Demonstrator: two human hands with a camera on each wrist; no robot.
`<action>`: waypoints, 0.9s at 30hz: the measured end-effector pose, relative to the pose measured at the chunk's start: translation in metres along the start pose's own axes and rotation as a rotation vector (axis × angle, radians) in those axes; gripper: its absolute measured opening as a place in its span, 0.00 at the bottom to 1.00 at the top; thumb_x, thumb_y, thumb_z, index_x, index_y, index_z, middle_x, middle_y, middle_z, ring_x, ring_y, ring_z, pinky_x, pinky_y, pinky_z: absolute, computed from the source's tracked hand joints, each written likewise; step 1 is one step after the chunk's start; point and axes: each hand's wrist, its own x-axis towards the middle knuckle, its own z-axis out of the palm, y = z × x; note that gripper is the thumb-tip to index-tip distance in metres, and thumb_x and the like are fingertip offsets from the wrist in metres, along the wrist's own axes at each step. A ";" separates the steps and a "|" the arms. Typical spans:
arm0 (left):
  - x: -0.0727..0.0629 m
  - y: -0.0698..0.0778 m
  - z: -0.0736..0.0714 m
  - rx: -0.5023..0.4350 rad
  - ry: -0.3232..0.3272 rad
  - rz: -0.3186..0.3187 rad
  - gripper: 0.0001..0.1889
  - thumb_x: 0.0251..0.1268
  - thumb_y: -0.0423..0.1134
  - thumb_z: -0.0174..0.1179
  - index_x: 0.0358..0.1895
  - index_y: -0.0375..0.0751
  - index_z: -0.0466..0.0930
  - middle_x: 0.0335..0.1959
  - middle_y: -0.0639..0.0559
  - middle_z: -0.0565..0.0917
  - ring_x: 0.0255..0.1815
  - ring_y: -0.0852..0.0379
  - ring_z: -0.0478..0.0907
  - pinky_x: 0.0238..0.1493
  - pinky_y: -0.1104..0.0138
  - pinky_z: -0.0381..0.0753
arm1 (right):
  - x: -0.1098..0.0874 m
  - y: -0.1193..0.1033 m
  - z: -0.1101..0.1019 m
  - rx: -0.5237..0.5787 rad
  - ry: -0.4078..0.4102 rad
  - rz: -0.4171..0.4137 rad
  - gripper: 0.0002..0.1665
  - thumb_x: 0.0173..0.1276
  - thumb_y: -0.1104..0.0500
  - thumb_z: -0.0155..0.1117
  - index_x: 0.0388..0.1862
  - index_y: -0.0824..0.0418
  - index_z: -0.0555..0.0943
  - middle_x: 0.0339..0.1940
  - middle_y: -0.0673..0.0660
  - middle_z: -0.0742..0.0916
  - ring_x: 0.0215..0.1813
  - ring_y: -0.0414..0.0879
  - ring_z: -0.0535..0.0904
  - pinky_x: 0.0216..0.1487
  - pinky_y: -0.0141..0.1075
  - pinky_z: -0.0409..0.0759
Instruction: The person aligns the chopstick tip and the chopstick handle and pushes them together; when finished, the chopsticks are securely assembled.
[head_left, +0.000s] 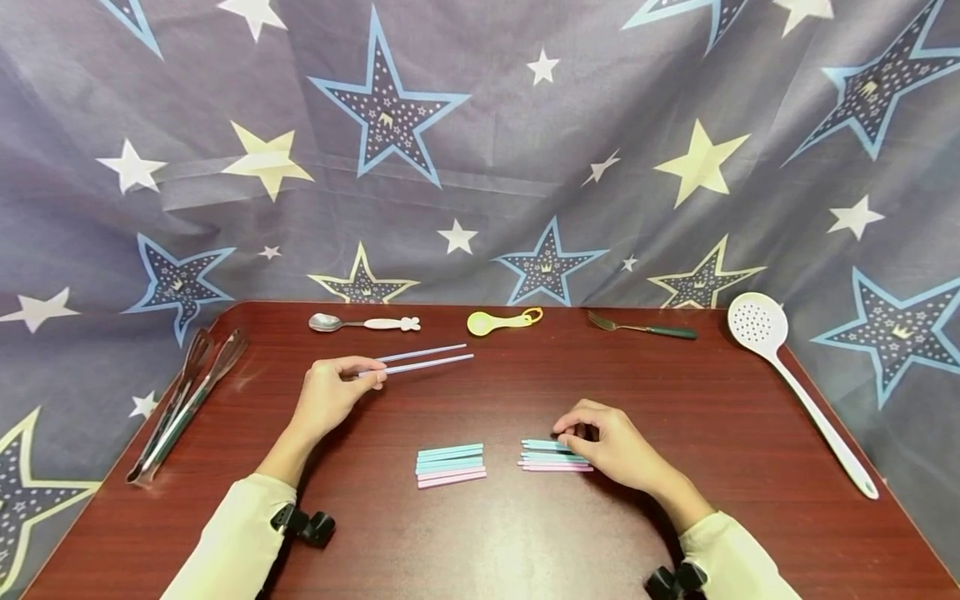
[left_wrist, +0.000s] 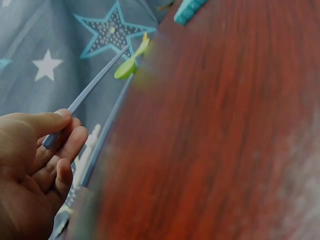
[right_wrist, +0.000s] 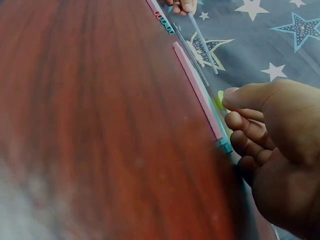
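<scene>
My left hand (head_left: 333,396) pinches one end of a slim lavender stick (head_left: 431,364) between thumb and fingers, and the stick points right. A second lavender stick (head_left: 423,353) lies just behind it, partly covered by the hand in the head view. My right hand (head_left: 615,446) is over the right end of a row of short teal and pink sticks (head_left: 543,457), its fingers loosely curled and nothing visible between thumb and forefinger. In the right wrist view, a pink stick (right_wrist: 197,92) lies below the fingertips. Another row of teal and pink sticks (head_left: 450,465) lies to the left.
Along the back edge lie a spoon with a white handle (head_left: 382,323), a yellow measuring spoon (head_left: 498,322) and a green-handled fork (head_left: 645,328). Metal tongs (head_left: 183,408) lie at the left edge, a white skimmer (head_left: 795,375) at the right. A star-patterned cloth (head_left: 480,150) hangs behind.
</scene>
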 end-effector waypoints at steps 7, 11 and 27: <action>0.007 -0.013 0.004 0.146 0.083 -0.029 0.06 0.65 0.39 0.70 0.42 0.47 0.93 0.32 0.51 0.93 0.33 0.70 0.85 0.38 0.78 0.72 | 0.000 0.004 0.001 -0.002 -0.012 -0.010 0.08 0.63 0.67 0.74 0.38 0.55 0.89 0.32 0.44 0.84 0.35 0.33 0.76 0.36 0.30 0.77; 0.009 -0.017 0.005 0.208 0.128 -0.021 0.06 0.63 0.41 0.73 0.41 0.50 0.93 0.38 0.50 0.93 0.42 0.53 0.88 0.46 0.67 0.75 | -0.001 0.005 0.002 -0.003 -0.018 -0.016 0.07 0.63 0.67 0.74 0.37 0.55 0.89 0.32 0.44 0.84 0.35 0.33 0.76 0.37 0.31 0.78; 0.016 -0.029 0.013 0.233 0.169 0.147 0.05 0.56 0.34 0.76 0.36 0.44 0.94 0.37 0.43 0.89 0.45 0.38 0.82 0.51 0.46 0.72 | -0.004 0.005 0.002 -0.015 -0.025 -0.006 0.08 0.62 0.66 0.76 0.34 0.52 0.89 0.30 0.42 0.82 0.34 0.35 0.76 0.37 0.30 0.77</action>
